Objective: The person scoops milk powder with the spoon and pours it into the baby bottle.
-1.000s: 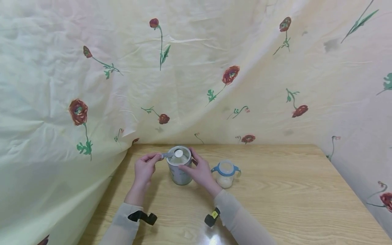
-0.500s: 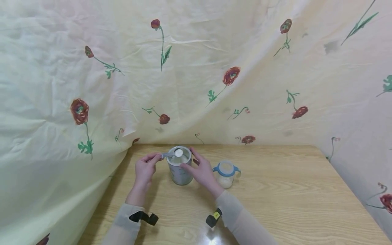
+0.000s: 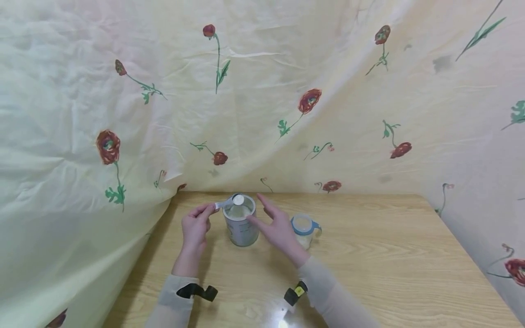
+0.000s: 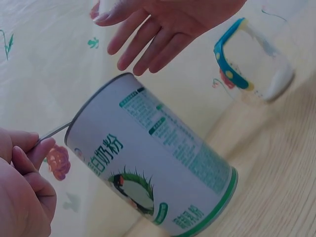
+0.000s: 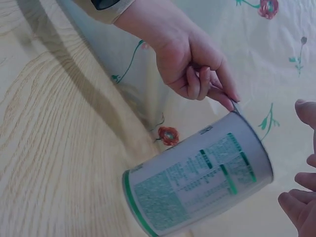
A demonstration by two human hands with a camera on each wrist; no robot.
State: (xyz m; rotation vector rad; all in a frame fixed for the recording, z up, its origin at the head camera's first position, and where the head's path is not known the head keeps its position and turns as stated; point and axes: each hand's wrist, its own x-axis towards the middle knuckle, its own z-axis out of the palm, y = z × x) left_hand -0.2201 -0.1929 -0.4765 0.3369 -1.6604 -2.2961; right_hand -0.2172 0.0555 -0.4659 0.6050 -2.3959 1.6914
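A milk powder can (image 3: 242, 233) stands upright with its top open, pale powder inside. My left hand (image 3: 194, 230) pinches the handle of a scoop (image 3: 239, 199), whose white-filled bowl is over the can's mouth. In the left wrist view the scoop's thin handle (image 4: 54, 130) crosses the rim of the can (image 4: 153, 163). My right hand (image 3: 280, 230) is at the can's right side, fingers spread and apart from it in both wrist views. Behind that hand, a clear cup (image 3: 304, 239) with a blue handled ring is partly hidden.
Everything stands on a wooden table (image 3: 385, 246). A flower-patterned cloth (image 3: 254, 114) hangs behind the table and along its sides. Each sleeve carries a black strap with a small device (image 3: 209, 293).
My right hand has let go of the can and moved slightly right, now covering part of the cup. The scoop has risen a little over the can's mouth.
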